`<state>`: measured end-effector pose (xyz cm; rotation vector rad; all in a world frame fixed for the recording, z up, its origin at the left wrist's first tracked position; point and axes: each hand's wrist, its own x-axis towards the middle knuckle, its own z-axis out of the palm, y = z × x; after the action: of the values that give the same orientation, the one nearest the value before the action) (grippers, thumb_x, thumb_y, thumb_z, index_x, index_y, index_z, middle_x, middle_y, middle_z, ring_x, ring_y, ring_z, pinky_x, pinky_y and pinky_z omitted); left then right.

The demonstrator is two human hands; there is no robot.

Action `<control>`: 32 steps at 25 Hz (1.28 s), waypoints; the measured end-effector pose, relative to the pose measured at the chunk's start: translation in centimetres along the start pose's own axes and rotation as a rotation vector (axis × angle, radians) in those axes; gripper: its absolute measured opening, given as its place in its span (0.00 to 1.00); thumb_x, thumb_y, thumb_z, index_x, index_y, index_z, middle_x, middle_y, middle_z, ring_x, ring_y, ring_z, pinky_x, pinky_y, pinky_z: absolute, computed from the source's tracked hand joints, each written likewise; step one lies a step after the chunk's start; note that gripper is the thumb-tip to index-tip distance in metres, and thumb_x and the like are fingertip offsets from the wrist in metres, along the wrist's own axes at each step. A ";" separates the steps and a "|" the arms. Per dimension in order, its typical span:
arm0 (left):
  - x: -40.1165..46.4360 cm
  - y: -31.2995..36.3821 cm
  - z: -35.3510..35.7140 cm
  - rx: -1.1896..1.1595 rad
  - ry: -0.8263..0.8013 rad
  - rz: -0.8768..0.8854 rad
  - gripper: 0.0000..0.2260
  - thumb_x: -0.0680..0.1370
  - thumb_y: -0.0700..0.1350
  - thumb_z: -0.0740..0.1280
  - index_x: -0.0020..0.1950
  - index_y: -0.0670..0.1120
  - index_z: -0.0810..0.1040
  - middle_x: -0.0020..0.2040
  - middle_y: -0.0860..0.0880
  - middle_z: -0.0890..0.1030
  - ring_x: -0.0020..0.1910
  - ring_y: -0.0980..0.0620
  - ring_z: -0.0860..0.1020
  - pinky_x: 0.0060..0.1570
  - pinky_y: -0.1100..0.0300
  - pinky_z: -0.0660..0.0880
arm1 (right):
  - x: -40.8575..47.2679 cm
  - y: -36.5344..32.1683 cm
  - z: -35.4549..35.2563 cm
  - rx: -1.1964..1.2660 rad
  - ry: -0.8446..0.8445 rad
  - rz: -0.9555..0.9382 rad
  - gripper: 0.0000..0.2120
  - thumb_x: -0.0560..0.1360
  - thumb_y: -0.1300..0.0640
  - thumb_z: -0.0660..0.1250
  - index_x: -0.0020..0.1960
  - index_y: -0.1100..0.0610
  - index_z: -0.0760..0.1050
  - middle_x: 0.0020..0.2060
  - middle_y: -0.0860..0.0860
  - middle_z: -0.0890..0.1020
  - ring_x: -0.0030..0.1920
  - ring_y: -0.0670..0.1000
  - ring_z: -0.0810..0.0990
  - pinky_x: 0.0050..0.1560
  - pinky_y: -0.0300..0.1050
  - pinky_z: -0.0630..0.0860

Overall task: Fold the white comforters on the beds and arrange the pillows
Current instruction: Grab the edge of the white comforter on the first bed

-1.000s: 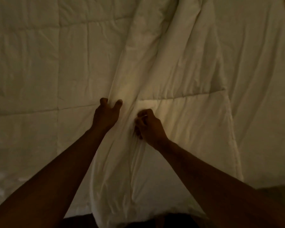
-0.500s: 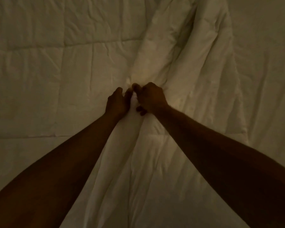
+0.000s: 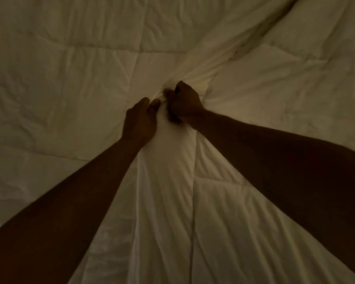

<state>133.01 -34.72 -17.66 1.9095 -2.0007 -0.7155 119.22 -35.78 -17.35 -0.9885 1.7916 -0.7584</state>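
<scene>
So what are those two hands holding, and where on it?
Both the left hand and right hand grip the white comforter at a bunched ridge near its middle.

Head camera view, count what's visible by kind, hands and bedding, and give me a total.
Hands: 2, the left hand and the right hand, both gripping bunched fabric.
White comforter: 1.
Pillows: 0 visible.
Total: 3.

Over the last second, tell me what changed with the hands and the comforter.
Both hands came together and worked farther up the bed along the bunched ridge of the comforter. The left hand, which a second ago held the fold apart from the right, now pinches it right beside the right hand. The right hand kept its grip throughout. The comforter stays spread on the bed.
</scene>
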 end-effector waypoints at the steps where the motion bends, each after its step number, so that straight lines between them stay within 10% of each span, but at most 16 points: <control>1: 0.1 -1.5 -0.4 0.017 -0.008 -0.051 0.22 0.83 0.59 0.55 0.42 0.43 0.71 0.38 0.48 0.74 0.43 0.45 0.74 0.42 0.60 0.61 | 0.3 -0.1 1.3 -0.023 -0.021 -0.003 0.11 0.80 0.47 0.61 0.44 0.54 0.70 0.42 0.57 0.82 0.33 0.54 0.81 0.35 0.46 0.78; 6: -2.6 -3.9 0.4 -0.040 -0.128 -0.312 0.25 0.79 0.66 0.55 0.44 0.44 0.73 0.35 0.53 0.71 0.38 0.51 0.71 0.46 0.58 0.64 | -0.3 3.2 3.3 -0.145 -0.027 0.062 0.19 0.79 0.42 0.60 0.60 0.57 0.70 0.48 0.55 0.83 0.43 0.55 0.83 0.49 0.49 0.80; 12: -15.5 -6.9 -0.2 -0.067 -0.220 -0.417 0.33 0.72 0.74 0.55 0.39 0.44 0.75 0.36 0.47 0.78 0.38 0.48 0.77 0.43 0.55 0.72 | -7.6 7.2 2.1 -0.323 -0.037 -0.378 0.19 0.78 0.56 0.63 0.68 0.60 0.71 0.60 0.57 0.77 0.58 0.55 0.78 0.61 0.49 0.74; 16: -26.2 -7.8 -0.4 -0.133 -0.224 -0.523 0.29 0.70 0.74 0.59 0.40 0.47 0.76 0.37 0.51 0.79 0.38 0.50 0.78 0.42 0.57 0.72 | -16.7 13.0 2.4 -0.670 -0.092 -0.539 0.25 0.79 0.51 0.58 0.75 0.59 0.65 0.74 0.57 0.67 0.76 0.58 0.61 0.77 0.56 0.55; 25: -40.5 -10.2 -0.6 -0.166 -0.285 -0.664 0.39 0.68 0.74 0.65 0.67 0.47 0.73 0.60 0.46 0.79 0.54 0.46 0.77 0.55 0.53 0.74 | -36.1 21.8 3.7 -0.875 -0.063 -0.271 0.29 0.82 0.44 0.52 0.79 0.53 0.54 0.79 0.55 0.53 0.80 0.57 0.47 0.78 0.59 0.45; 32: -48.8 -14.6 -4.1 -0.328 -0.334 -0.554 0.31 0.73 0.67 0.66 0.66 0.46 0.74 0.58 0.48 0.80 0.55 0.48 0.78 0.51 0.56 0.73 | -49.9 26.6 6.2 -0.921 0.021 -0.065 0.31 0.80 0.44 0.52 0.80 0.53 0.51 0.80 0.55 0.51 0.80 0.58 0.48 0.77 0.60 0.46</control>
<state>151.59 12.81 -15.57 2.2521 -1.3707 -1.4833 129.45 20.12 -20.37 -1.6188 2.1628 0.0809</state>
